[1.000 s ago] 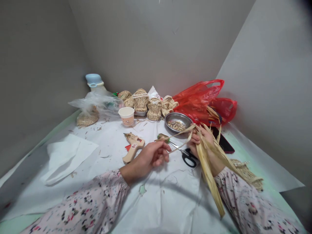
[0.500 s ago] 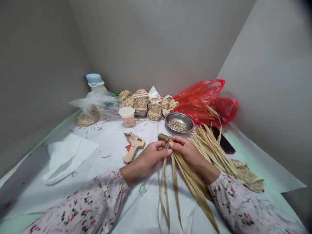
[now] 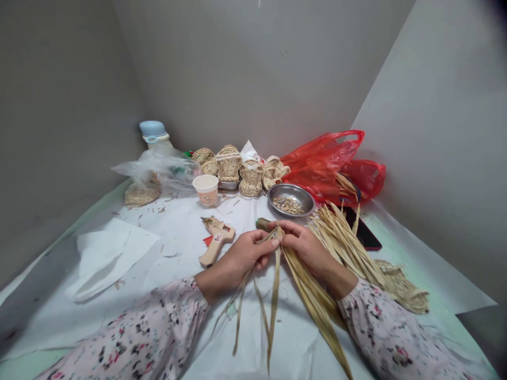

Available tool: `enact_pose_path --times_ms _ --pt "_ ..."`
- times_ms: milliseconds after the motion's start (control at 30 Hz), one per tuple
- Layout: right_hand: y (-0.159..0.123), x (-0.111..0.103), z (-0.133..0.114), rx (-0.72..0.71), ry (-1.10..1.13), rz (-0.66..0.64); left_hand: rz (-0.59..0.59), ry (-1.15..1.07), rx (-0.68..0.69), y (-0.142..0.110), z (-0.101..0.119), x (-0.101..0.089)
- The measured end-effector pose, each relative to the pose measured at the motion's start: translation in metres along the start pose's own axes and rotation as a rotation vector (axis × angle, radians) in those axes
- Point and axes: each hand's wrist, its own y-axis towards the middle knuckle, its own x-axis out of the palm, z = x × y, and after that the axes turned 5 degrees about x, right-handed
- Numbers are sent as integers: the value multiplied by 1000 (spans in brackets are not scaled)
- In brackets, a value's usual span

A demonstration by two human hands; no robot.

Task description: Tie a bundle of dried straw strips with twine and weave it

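Note:
My left hand and my right hand meet in the middle of the table, both pinched on a bundle of dried straw strips. The strips hang down from my fingers toward me, some trailing under my right forearm. A small green-wrapped bundle end sticks out just beyond my fingertips. A pile of loose straw lies to the right of my right hand.
A glue gun lies left of my hands. Behind are a metal bowl, a paper cup, several woven straw baskets, a red plastic bag, a clear bag, a dark phone and white paper.
My right hand came back from the right with straw strips and joined the left hand. The strips now hang down between both hands and have swung slightly left.

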Motion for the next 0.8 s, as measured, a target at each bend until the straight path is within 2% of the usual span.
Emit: enact_pose_path --times_ms 100,333,800 --pt "0 0 0 -25 -20 2 -28 3 17 0 -3 -1" --pt "0 -1 4 132 104 -50 -57 -52 21 2 -3 -3" --pt "1 2 3 143 85 -24 -44 19 37 3 -5 -4"
